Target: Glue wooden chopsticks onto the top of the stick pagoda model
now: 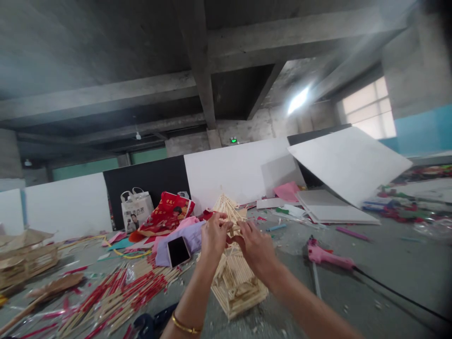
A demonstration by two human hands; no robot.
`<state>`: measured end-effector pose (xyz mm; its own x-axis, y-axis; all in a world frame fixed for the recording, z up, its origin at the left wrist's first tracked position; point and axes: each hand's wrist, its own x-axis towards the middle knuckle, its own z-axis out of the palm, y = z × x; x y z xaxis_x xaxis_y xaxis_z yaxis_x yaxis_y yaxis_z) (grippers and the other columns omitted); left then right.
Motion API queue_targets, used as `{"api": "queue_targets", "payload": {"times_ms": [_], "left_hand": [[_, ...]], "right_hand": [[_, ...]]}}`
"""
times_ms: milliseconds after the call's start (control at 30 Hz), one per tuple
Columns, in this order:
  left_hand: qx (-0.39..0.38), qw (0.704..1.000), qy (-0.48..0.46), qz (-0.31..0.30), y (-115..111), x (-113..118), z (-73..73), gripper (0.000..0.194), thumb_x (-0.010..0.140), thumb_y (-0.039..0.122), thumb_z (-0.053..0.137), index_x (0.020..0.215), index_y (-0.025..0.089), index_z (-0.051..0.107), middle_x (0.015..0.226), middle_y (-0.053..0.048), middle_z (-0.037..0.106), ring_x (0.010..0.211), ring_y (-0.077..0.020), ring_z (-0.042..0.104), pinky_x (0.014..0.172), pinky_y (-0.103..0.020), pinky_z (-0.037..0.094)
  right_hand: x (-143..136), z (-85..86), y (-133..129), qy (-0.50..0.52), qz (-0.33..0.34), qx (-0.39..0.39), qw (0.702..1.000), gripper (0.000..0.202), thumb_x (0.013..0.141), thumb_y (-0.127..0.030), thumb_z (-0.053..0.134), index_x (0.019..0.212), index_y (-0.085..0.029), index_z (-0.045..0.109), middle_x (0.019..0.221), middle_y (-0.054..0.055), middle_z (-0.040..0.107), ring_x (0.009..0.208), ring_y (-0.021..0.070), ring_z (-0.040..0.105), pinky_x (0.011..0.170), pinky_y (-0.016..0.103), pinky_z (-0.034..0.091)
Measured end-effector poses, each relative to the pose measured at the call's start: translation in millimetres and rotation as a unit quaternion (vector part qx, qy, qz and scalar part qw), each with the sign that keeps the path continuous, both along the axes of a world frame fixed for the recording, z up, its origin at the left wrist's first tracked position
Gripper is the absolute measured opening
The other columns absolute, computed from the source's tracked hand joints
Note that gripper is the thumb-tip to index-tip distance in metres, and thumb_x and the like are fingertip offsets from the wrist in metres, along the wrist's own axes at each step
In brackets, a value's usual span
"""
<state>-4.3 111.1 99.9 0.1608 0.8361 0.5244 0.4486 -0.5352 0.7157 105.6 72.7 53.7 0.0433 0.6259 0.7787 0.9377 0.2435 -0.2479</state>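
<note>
A small model building of pale wooden sticks stands on the grey tabletop, its pointed stick roof rising behind my hands. My left hand is at the upper middle of the model, thumb and fingers pinched together. Facing it from the right, my right hand has its fingers bent inward and closed, with the tips close to those of the left. Whatever lies between the fingertips is too small and blurred to name. Both hands cover the model's middle part. A gold bracelet circles my left wrist.
Loose red-tipped sticks and a phone lie at left. A pink glue gun with a black cord lies at right, near a glue stick. White boards lean behind. Another stick model stands far left.
</note>
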Motion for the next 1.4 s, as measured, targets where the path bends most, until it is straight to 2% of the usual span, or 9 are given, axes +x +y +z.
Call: {"api": "queue_targets", "payload": {"times_ms": [133,267,600,733,800,900,1000,1200,1400], "left_hand": [[0.004,1.0,0.0,0.001,1.6,-0.9,-1.6,0.016,0.074,0.02,0.05,0.09,0.016,0.051,0.067,0.0,0.064,0.03,-0.0068,0.05,0.027,-0.015,0.034],[0.005,1.0,-0.001,0.002,1.9,-1.3,-1.8,0.017,0.074,0.021,0.05,0.091,0.017,0.051,0.07,-0.001,0.065,0.03,-0.0068,0.05,0.027,-0.015,0.034],[-0.021,0.999,-0.003,0.023,2.5,3.5,1.6,0.027,0.076,0.021,0.05,0.102,0.018,0.045,0.08,-0.003,0.065,0.035,-0.0092,0.055,0.029,-0.017,0.039],[0.004,0.999,0.014,0.05,-6.0,1.6,1.3,0.026,0.077,0.018,0.047,0.103,0.019,0.046,0.083,-0.003,0.064,0.037,-0.0085,0.055,0.033,-0.018,0.039],[0.035,0.997,0.028,0.065,-11.9,0.1,0.2,0.024,0.077,0.017,0.048,0.101,0.021,0.049,0.088,-0.003,0.063,0.048,-0.0097,0.059,0.044,-0.021,0.043],[0.14,0.977,0.112,0.118,-19.1,-1.8,-2.2,0.016,0.076,0.016,0.053,0.091,0.022,0.057,0.091,-0.003,0.062,0.076,-0.0164,0.061,0.065,-0.026,0.043],[0.211,0.944,0.201,0.155,-21.8,-3.2,-4.7,0.013,0.077,0.018,0.054,0.088,0.023,0.058,0.087,-0.002,0.061,0.085,-0.0188,0.058,0.068,-0.026,0.041],[0.213,0.944,0.216,0.132,-17.8,-4.3,-9.8,0.012,0.079,0.021,0.053,0.089,0.023,0.058,0.087,-0.001,0.06,0.083,-0.0156,0.057,0.07,-0.024,0.04],[0.187,0.952,0.208,0.124,-15.1,-4.4,-11.1,0.011,0.077,0.021,0.055,0.088,0.023,0.059,0.088,-0.001,0.06,0.083,-0.0151,0.057,0.073,-0.024,0.04]], "right_hand": [[3.3,7.5,1.0,-0.021,0.025,0.02,0.999,0.03,0.078,-0.023,0.057,0.106,-0.021,0.049,0.097,0.006,0.055,0.088,0.0221,0.053,0.068,0.03,0.039],[8.1,9.0,3.7,-0.026,0.061,0.041,0.997,0.041,0.073,-0.024,0.063,0.111,-0.022,0.049,0.106,0.006,0.053,0.099,0.0251,0.044,0.084,0.037,0.034],[14.2,10.8,12.7,0.036,0.183,0.048,0.981,0.045,0.071,-0.012,0.059,0.114,-0.018,0.048,0.116,0.009,0.051,0.108,0.0259,0.04,0.091,0.041,0.029],[25.0,20.1,23.5,0.113,0.246,0.024,0.962,0.045,0.071,-0.017,0.058,0.115,-0.015,0.046,0.116,0.011,0.053,0.108,0.0231,0.043,0.093,0.039,0.032],[29.6,29.3,32.7,0.178,0.267,0.0,0.947,0.036,0.075,-0.021,0.054,0.111,-0.015,0.047,0.109,0.011,0.057,0.101,0.0208,0.05,0.087,0.037,0.038],[31.4,45.8,46.4,0.278,0.296,-0.055,0.912,0.022,0.077,-0.021,0.049,0.098,-0.016,0.051,0.094,0.009,0.063,0.085,0.0178,0.059,0.076,0.033,0.046],[28.0,59.3,53.6,0.366,0.327,-0.123,0.863,0.015,0.074,-0.015,0.046,0.088,-0.014,0.051,0.078,0.006,0.064,0.069,0.0156,0.061,0.064,0.03,0.05],[20.0,64.5,52.4,0.478,0.39,-0.182,0.765,0.013,0.07,-0.011,0.048,0.082,-0.013,0.051,0.07,0.003,0.062,0.062,0.0124,0.06,0.064,0.027,0.049],[17.5,61.3,53.8,0.523,0.417,-0.174,0.723,0.013,0.065,-0.01,0.052,0.077,-0.014,0.053,0.068,0.003,0.062,0.064,0.0129,0.06,0.066,0.027,0.048]]}}
